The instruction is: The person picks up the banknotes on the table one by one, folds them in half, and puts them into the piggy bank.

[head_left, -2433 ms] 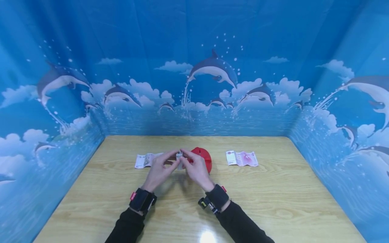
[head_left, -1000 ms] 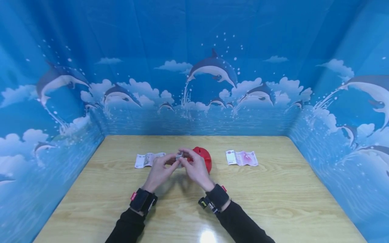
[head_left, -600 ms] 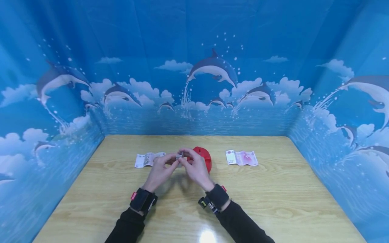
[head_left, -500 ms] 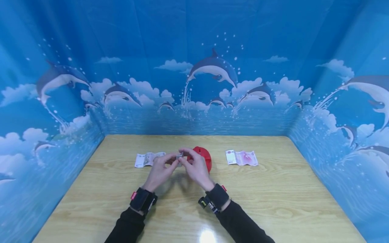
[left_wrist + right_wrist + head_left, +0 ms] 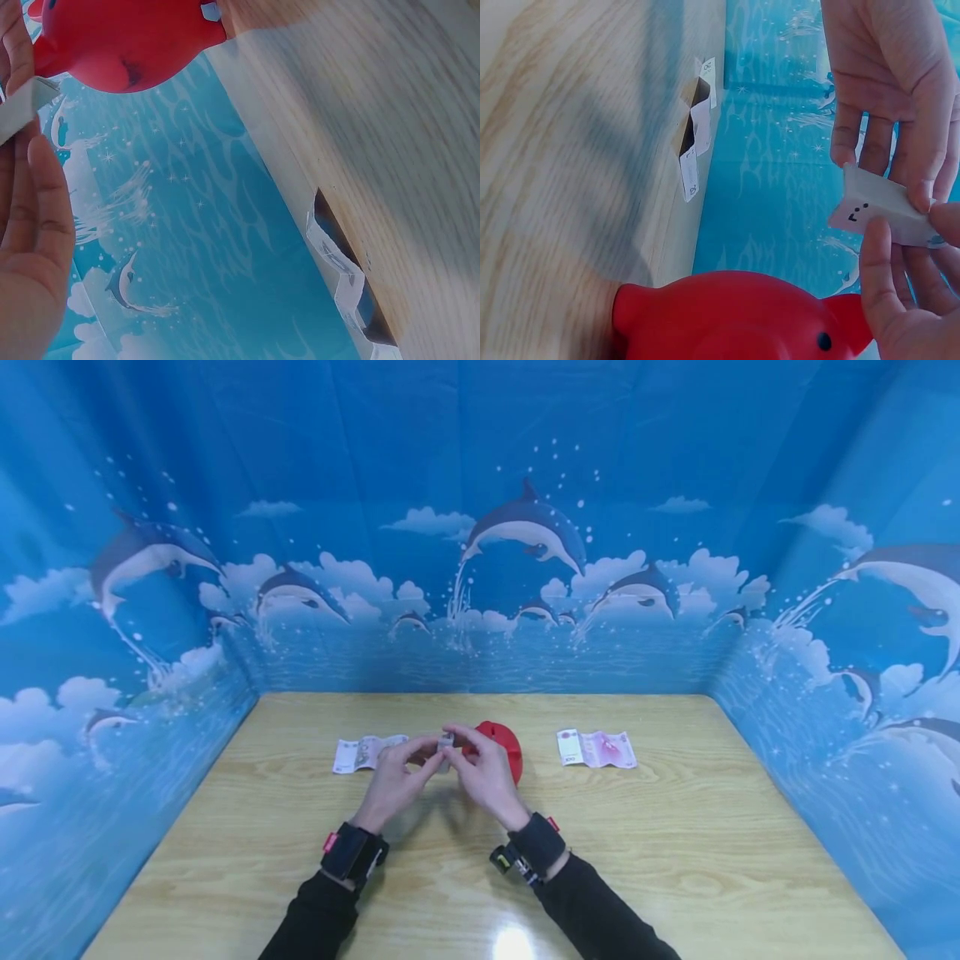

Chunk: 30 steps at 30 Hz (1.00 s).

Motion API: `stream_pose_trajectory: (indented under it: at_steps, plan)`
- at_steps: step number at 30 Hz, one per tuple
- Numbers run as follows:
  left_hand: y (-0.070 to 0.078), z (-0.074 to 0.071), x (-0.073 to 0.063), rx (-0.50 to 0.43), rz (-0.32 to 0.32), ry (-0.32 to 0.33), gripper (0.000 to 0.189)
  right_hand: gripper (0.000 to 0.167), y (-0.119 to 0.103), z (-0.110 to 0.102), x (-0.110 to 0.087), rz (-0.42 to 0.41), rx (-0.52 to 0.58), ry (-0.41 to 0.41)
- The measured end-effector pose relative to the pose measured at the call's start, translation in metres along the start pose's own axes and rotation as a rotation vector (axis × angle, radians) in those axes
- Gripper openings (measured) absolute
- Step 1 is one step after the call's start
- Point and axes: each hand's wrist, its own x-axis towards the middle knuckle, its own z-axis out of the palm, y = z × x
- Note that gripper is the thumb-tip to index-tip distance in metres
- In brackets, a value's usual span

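**While my right hand (image 5: 487,781) sits nearer to it, the red pig (image 5: 509,752) lies just right of the folded slip (image 5: 877,193)**

As I hold the slip out over the middle of the bench (image 5: 637,843), it sits between my left hand (image 5: 393,783) and my right one, pinched by both. The fingers of each are bent, thumb set against fingertips, with only the slip's thickness between them; neither hand has hold of anything else. The slip is pale and folded small, with a few dark marks on one face.

The relation that counts, I judge, is slip to pig. The pig stands on the bench just beyond my right fingers, which hide part of its left side in the head view; whether they touch it I cannot tell. My left hand is on the other side of the slip, farther from the pig.

From above, the slip's long axis seems to run near to far. Seen from my wrists it looks tilted, and how steeply I cannot say. A short dark slit (image 5: 492,732) shows toward the pig's far end, to the right of the slip and slightly beyond it.

One creased banknote (image 5: 367,754) lies left of my hands; another (image 5: 600,750) lies well to the right of the pig.
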Motion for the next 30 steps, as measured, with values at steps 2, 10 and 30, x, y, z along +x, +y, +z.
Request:
stream_pose_trajectory:
  at_steps: [2,10,30]
  plan:
    - [0.0,0.0,0.001,-0.015,-0.017,0.003,0.022,0.035,-0.01,-0.003,-0.002,-0.012,-0.008,0.003]
    - [0.0,0.0,0.003,-0.038,-0.057,0.002,0.026,0.034,-0.021,-0.01,-0.005,-0.04,0.027,0.014]
    - [0.002,0.002,0.001,-0.095,-0.086,-0.03,0.022,0.03,-0.017,-0.009,0.0,-0.043,0.125,0.01]
